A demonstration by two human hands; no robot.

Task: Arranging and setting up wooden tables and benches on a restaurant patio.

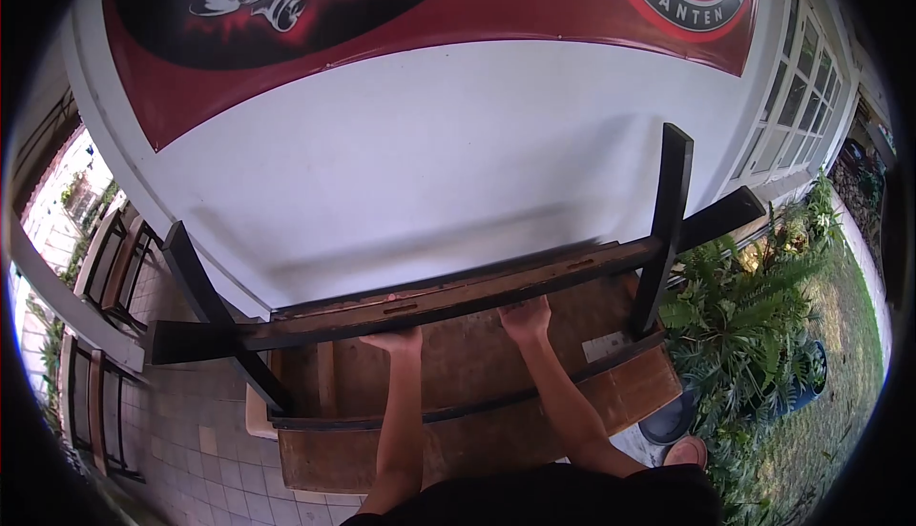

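A long wooden beam with dark edges and slots runs across in front of me. My left hand grips it from below near the middle, and fingertips show above its far side. Farther right, my right hand holds the same beam from underneath, its fingers largely hidden. Dark crossed legs stand at the beam's left end and right end. Below lies a brown wooden panel with a dark rail along its near side. How the frame joins the panel cannot be told.
A white wall with a red banner bearing writing rises behind. Wooden chairs stand on the tiled floor at left. Ferns, a blue pot and grass lie at right.
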